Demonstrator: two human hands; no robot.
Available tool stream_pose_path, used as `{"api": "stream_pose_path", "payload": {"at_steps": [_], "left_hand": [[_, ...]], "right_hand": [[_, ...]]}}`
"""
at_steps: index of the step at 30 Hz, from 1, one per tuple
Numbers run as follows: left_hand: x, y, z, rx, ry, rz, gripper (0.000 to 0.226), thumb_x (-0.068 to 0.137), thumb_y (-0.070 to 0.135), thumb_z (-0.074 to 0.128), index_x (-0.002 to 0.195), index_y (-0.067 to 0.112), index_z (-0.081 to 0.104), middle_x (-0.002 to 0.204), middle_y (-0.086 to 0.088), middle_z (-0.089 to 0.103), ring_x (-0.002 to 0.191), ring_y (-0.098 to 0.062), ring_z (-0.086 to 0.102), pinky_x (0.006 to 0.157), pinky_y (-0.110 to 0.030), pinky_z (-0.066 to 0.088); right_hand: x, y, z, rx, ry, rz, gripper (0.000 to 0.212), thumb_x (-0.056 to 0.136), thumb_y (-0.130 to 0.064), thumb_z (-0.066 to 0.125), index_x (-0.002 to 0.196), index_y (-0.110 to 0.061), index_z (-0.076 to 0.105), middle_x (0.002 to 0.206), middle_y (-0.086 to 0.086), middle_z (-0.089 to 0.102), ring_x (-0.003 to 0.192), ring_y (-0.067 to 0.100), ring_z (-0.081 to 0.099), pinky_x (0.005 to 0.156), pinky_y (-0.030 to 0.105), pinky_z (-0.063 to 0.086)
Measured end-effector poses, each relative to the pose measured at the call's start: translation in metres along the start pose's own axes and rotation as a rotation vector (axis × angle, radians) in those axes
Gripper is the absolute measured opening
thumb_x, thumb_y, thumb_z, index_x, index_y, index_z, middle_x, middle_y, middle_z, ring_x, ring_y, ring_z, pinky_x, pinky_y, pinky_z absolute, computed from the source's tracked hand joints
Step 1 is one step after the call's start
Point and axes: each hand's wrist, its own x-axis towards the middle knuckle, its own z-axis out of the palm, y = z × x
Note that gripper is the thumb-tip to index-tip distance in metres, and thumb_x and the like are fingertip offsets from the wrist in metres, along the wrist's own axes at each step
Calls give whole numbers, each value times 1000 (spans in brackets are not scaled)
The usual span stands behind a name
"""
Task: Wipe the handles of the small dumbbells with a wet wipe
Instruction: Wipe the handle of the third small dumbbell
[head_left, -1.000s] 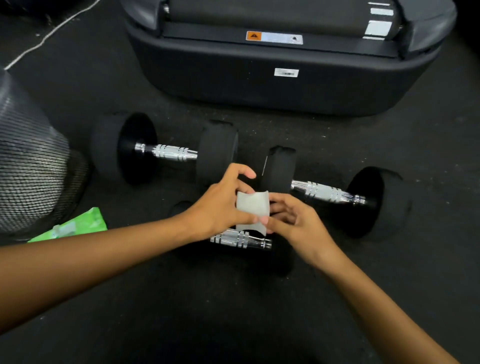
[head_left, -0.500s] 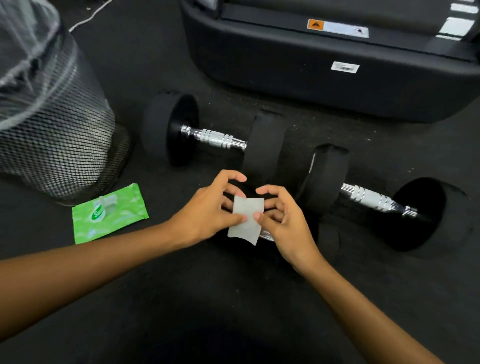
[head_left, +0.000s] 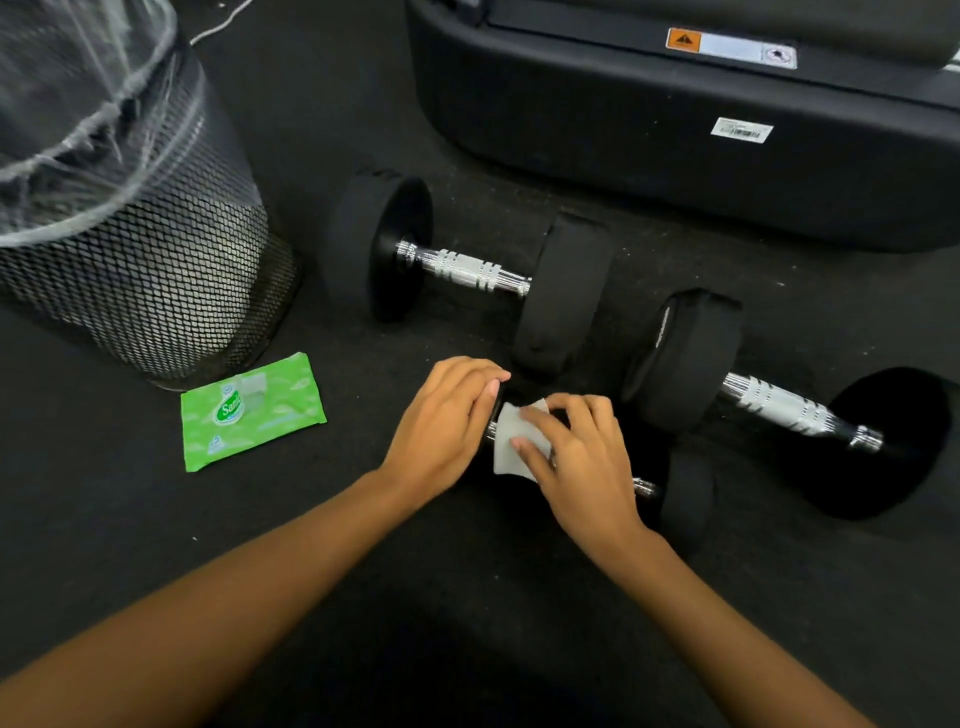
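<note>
Three black dumbbells with chrome handles lie on the dark floor. The nearest, smallest dumbbell (head_left: 685, 493) lies under my hands, its handle mostly hidden. My right hand (head_left: 576, 457) presses a folded white wet wipe (head_left: 514, 441) around that handle. My left hand (head_left: 447, 426) rests curled over the small dumbbell's left end, touching the wipe's edge. A larger dumbbell (head_left: 462, 270) lies behind, and another (head_left: 784, 410) lies to the right.
A green wet-wipe pack (head_left: 252, 410) lies on the floor at left. Behind it stands a black mesh bin (head_left: 140, 260) lined with clear plastic. A large black machine base (head_left: 675, 135) spans the back right.
The wipe was held up between both hands above the small dumbbell; now it is down on the handle under my right hand. The view has shifted left, showing more of the bin.
</note>
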Motion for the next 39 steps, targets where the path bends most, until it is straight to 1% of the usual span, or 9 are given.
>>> {"api": "stream_pose_path", "payload": {"at_steps": [4,9,14,19,23,29,33,35,39], "left_hand": [[-2,4,10,-65,85,-61,38,96,26,33,111,10,64,113,-1,62,113,-2,43,101,-8,25],[-2,3,18,-25,200,-52,33,95,20,36,106,11,66,107,0,66,108,-4,51,108,-23,26],[-2,0,20,88,217,6,32,95,18,38,105,12,67,106,2,67,108,-6,52,110,-30,25],[-1,-1,22,174,210,90,30,95,17,41,106,11,68,108,1,68,109,-8,55,109,-30,29],[-2,0,20,113,212,65,30,95,18,42,108,10,67,109,-1,68,110,-10,55,107,-29,32],[-1,-2,19,53,213,58,31,96,19,40,107,12,68,108,2,68,110,-7,55,107,-30,31],[-1,-3,21,38,231,55,32,96,18,39,106,12,68,108,1,68,109,-9,56,106,-31,32],[-1,-3,21,49,231,64,32,95,18,39,105,12,69,107,1,68,108,-9,57,105,-32,33],[-1,-5,21,58,237,77,31,95,17,40,104,12,69,106,1,69,107,-11,58,103,-36,36]], "right_hand": [[4,-4,5,-99,-71,-80,29,75,-29,73,96,-10,71,107,9,63,99,24,51,85,37,46],[14,-3,8,-102,-157,-154,36,84,-37,48,96,-11,68,83,3,67,80,22,60,87,30,32],[26,10,-1,21,-360,-95,39,99,-38,34,104,-15,66,99,3,67,100,21,53,92,28,28],[20,-4,3,-118,-259,-187,24,77,-22,74,95,-7,67,92,9,65,87,25,58,75,35,49],[19,-2,0,3,-260,-161,30,81,-25,69,102,-4,65,96,12,63,89,28,58,78,38,48],[2,16,-19,-172,-217,-210,40,49,-28,89,78,-10,69,71,3,60,61,19,59,57,24,49],[12,11,-16,-87,-240,-174,31,72,-26,77,94,-6,68,85,9,62,80,25,62,69,32,50],[22,7,-12,71,-378,-54,30,92,-30,54,113,-9,63,104,7,60,99,21,55,82,30,42],[35,12,-13,263,-611,129,36,99,-33,38,114,-11,63,110,9,63,100,24,57,85,35,45]]}}
